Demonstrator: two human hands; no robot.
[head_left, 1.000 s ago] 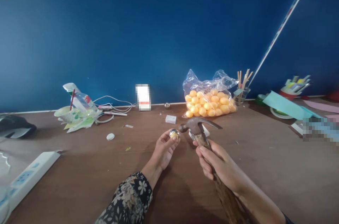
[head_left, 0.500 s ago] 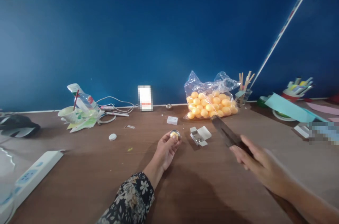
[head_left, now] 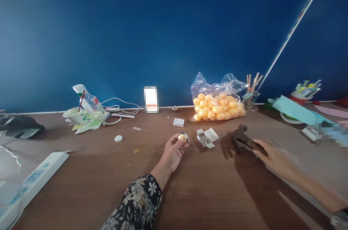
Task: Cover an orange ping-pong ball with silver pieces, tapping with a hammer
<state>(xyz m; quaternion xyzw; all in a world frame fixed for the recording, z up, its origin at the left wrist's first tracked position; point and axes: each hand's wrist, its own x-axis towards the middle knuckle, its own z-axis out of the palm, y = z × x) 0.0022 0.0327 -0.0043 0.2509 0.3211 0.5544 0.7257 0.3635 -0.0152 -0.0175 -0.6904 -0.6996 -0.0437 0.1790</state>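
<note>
My left hand [head_left: 174, 151] is closed round a small yellow ball [head_left: 183, 136] with a shiny silver, studded-looking surface round its edge. Claw hammer [head_left: 241, 138] in fist, my right hand [head_left: 274, 157] grips the wooden handle; the head is just above the tabletop, right of the ball. Between the two hands lies an open white box [head_left: 207, 138] with small shiny metal pieces inside, too small to name surely. A closed white box [head_left: 178, 122] sits behind my left hand.
A clear bag of yellow balls [head_left: 217, 108] rests against the blue wall. Near the wall sits a small silvery object [head_left: 174, 107]. To the left are a white cap [head_left: 118, 138], a plastic bottle [head_left: 92, 103] and a power strip [head_left: 40, 175]. Sticks stand in a glass [head_left: 250, 99].
The hammer has swung down and right, and its head now shows near the tabletop. My left hand keeps the ball in nearly the same place. The view has shifted slightly.
</note>
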